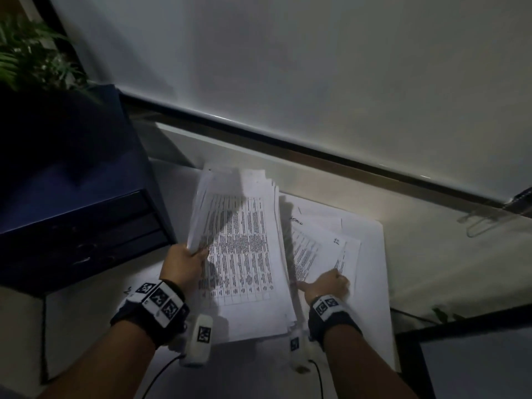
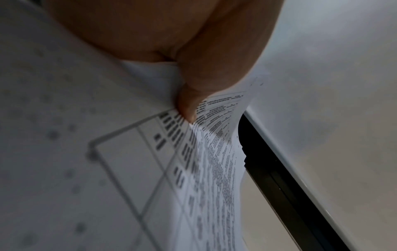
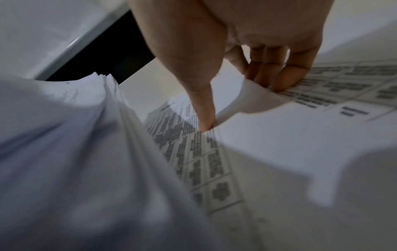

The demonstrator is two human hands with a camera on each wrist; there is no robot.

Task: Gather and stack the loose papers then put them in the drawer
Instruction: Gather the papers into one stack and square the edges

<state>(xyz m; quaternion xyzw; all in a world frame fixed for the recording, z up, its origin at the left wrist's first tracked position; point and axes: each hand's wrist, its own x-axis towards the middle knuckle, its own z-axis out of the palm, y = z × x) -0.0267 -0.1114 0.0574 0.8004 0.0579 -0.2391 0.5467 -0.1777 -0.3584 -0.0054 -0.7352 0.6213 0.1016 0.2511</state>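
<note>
My left hand grips the left edge of a thick stack of printed papers and holds it tilted above the white table. In the left wrist view, the left hand has its thumb pressed on the stack's top sheet. My right hand rests on loose papers lying flat beside the stack. In the right wrist view, the right hand pinches a few of those loose papers, thumb tucked under their edge and fingers on top. The dark blue drawer unit stands at the left.
A green plant sits above the drawer unit. A white wall with a dark strip runs along the table's back. A dark-framed panel is at the lower right. A wire clip lies at the far right.
</note>
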